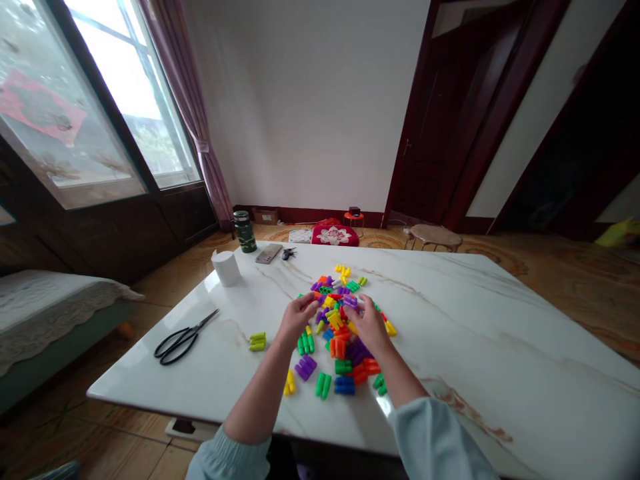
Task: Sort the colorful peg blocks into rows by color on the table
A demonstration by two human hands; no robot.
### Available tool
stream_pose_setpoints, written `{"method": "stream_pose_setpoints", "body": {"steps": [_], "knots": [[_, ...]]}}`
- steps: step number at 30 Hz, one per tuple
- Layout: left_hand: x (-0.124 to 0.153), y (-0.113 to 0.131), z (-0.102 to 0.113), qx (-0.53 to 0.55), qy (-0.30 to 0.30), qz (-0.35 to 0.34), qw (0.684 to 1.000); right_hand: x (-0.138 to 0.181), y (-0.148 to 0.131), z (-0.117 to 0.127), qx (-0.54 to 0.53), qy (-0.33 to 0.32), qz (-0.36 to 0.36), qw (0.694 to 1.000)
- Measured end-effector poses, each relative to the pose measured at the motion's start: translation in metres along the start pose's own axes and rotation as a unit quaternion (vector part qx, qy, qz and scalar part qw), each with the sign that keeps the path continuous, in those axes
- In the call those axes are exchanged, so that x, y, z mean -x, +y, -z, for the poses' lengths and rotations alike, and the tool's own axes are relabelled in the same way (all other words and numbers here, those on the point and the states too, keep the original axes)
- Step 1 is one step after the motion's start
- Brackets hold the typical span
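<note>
- Head view: the right hand [369, 320] pinches a purple block [351, 302].
- Left hand [299, 316]: its grip I cannot tell.
- Progress is unclear; many coloured blocks [338, 347] lie heaped, some apart.

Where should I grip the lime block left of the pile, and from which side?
Probably pinch its near and far sides from above, coming from the left: the lime block lies flat apart from the pile, with the left forearm close on its right.

Multicoloured tubular blocks [335, 320] lie loosely heaped, a lime block [257, 341] apart at nine o'clock, a purple block [351, 302] held at one o'clock.
</note>
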State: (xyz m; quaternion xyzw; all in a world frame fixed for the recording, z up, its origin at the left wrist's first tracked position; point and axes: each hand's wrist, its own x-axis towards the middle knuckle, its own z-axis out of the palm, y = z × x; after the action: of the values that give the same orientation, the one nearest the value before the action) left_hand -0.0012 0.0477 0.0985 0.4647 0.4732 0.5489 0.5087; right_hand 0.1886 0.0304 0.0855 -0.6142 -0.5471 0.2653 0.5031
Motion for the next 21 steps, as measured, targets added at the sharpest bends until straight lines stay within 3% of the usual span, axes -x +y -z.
{"method": "stream_pose_setpoints", "body": {"steps": [2,4,7,10,13,15,18,21], "knots": [[0.005,0.001,0.009,-0.116,-0.009,-0.086,0.99,0.003,0.006,0.012,0.051,0.039,0.036,0.997],[0.02,-0.008,0.032,-0.245,0.01,-0.176,0.953,0.018,0.024,0.028,0.092,0.084,0.088,0.988],[0.059,-0.038,0.077,-0.409,0.064,-0.193,0.89,0.056,0.066,0.051,0.161,0.123,0.161,0.966],[0.103,-0.069,0.108,-0.529,-0.007,-0.169,0.831,0.096,0.1,0.061,0.245,0.048,0.174,0.953],[0.125,-0.083,0.114,-0.607,-0.057,-0.169,0.775,0.12,0.11,0.055,0.321,-0.02,0.128,0.938],[0.119,-0.084,0.11,-0.625,-0.017,-0.15,0.766,0.121,0.108,0.046,0.335,-0.042,0.114,0.934],[0.092,-0.081,0.099,-0.619,0.035,-0.111,0.777,0.106,0.103,0.032,0.313,-0.043,0.134,0.939],[0.07,-0.08,0.088,-0.578,0.006,-0.12,0.807,0.091,0.097,0.022,0.277,-0.04,0.158,0.947]]}}
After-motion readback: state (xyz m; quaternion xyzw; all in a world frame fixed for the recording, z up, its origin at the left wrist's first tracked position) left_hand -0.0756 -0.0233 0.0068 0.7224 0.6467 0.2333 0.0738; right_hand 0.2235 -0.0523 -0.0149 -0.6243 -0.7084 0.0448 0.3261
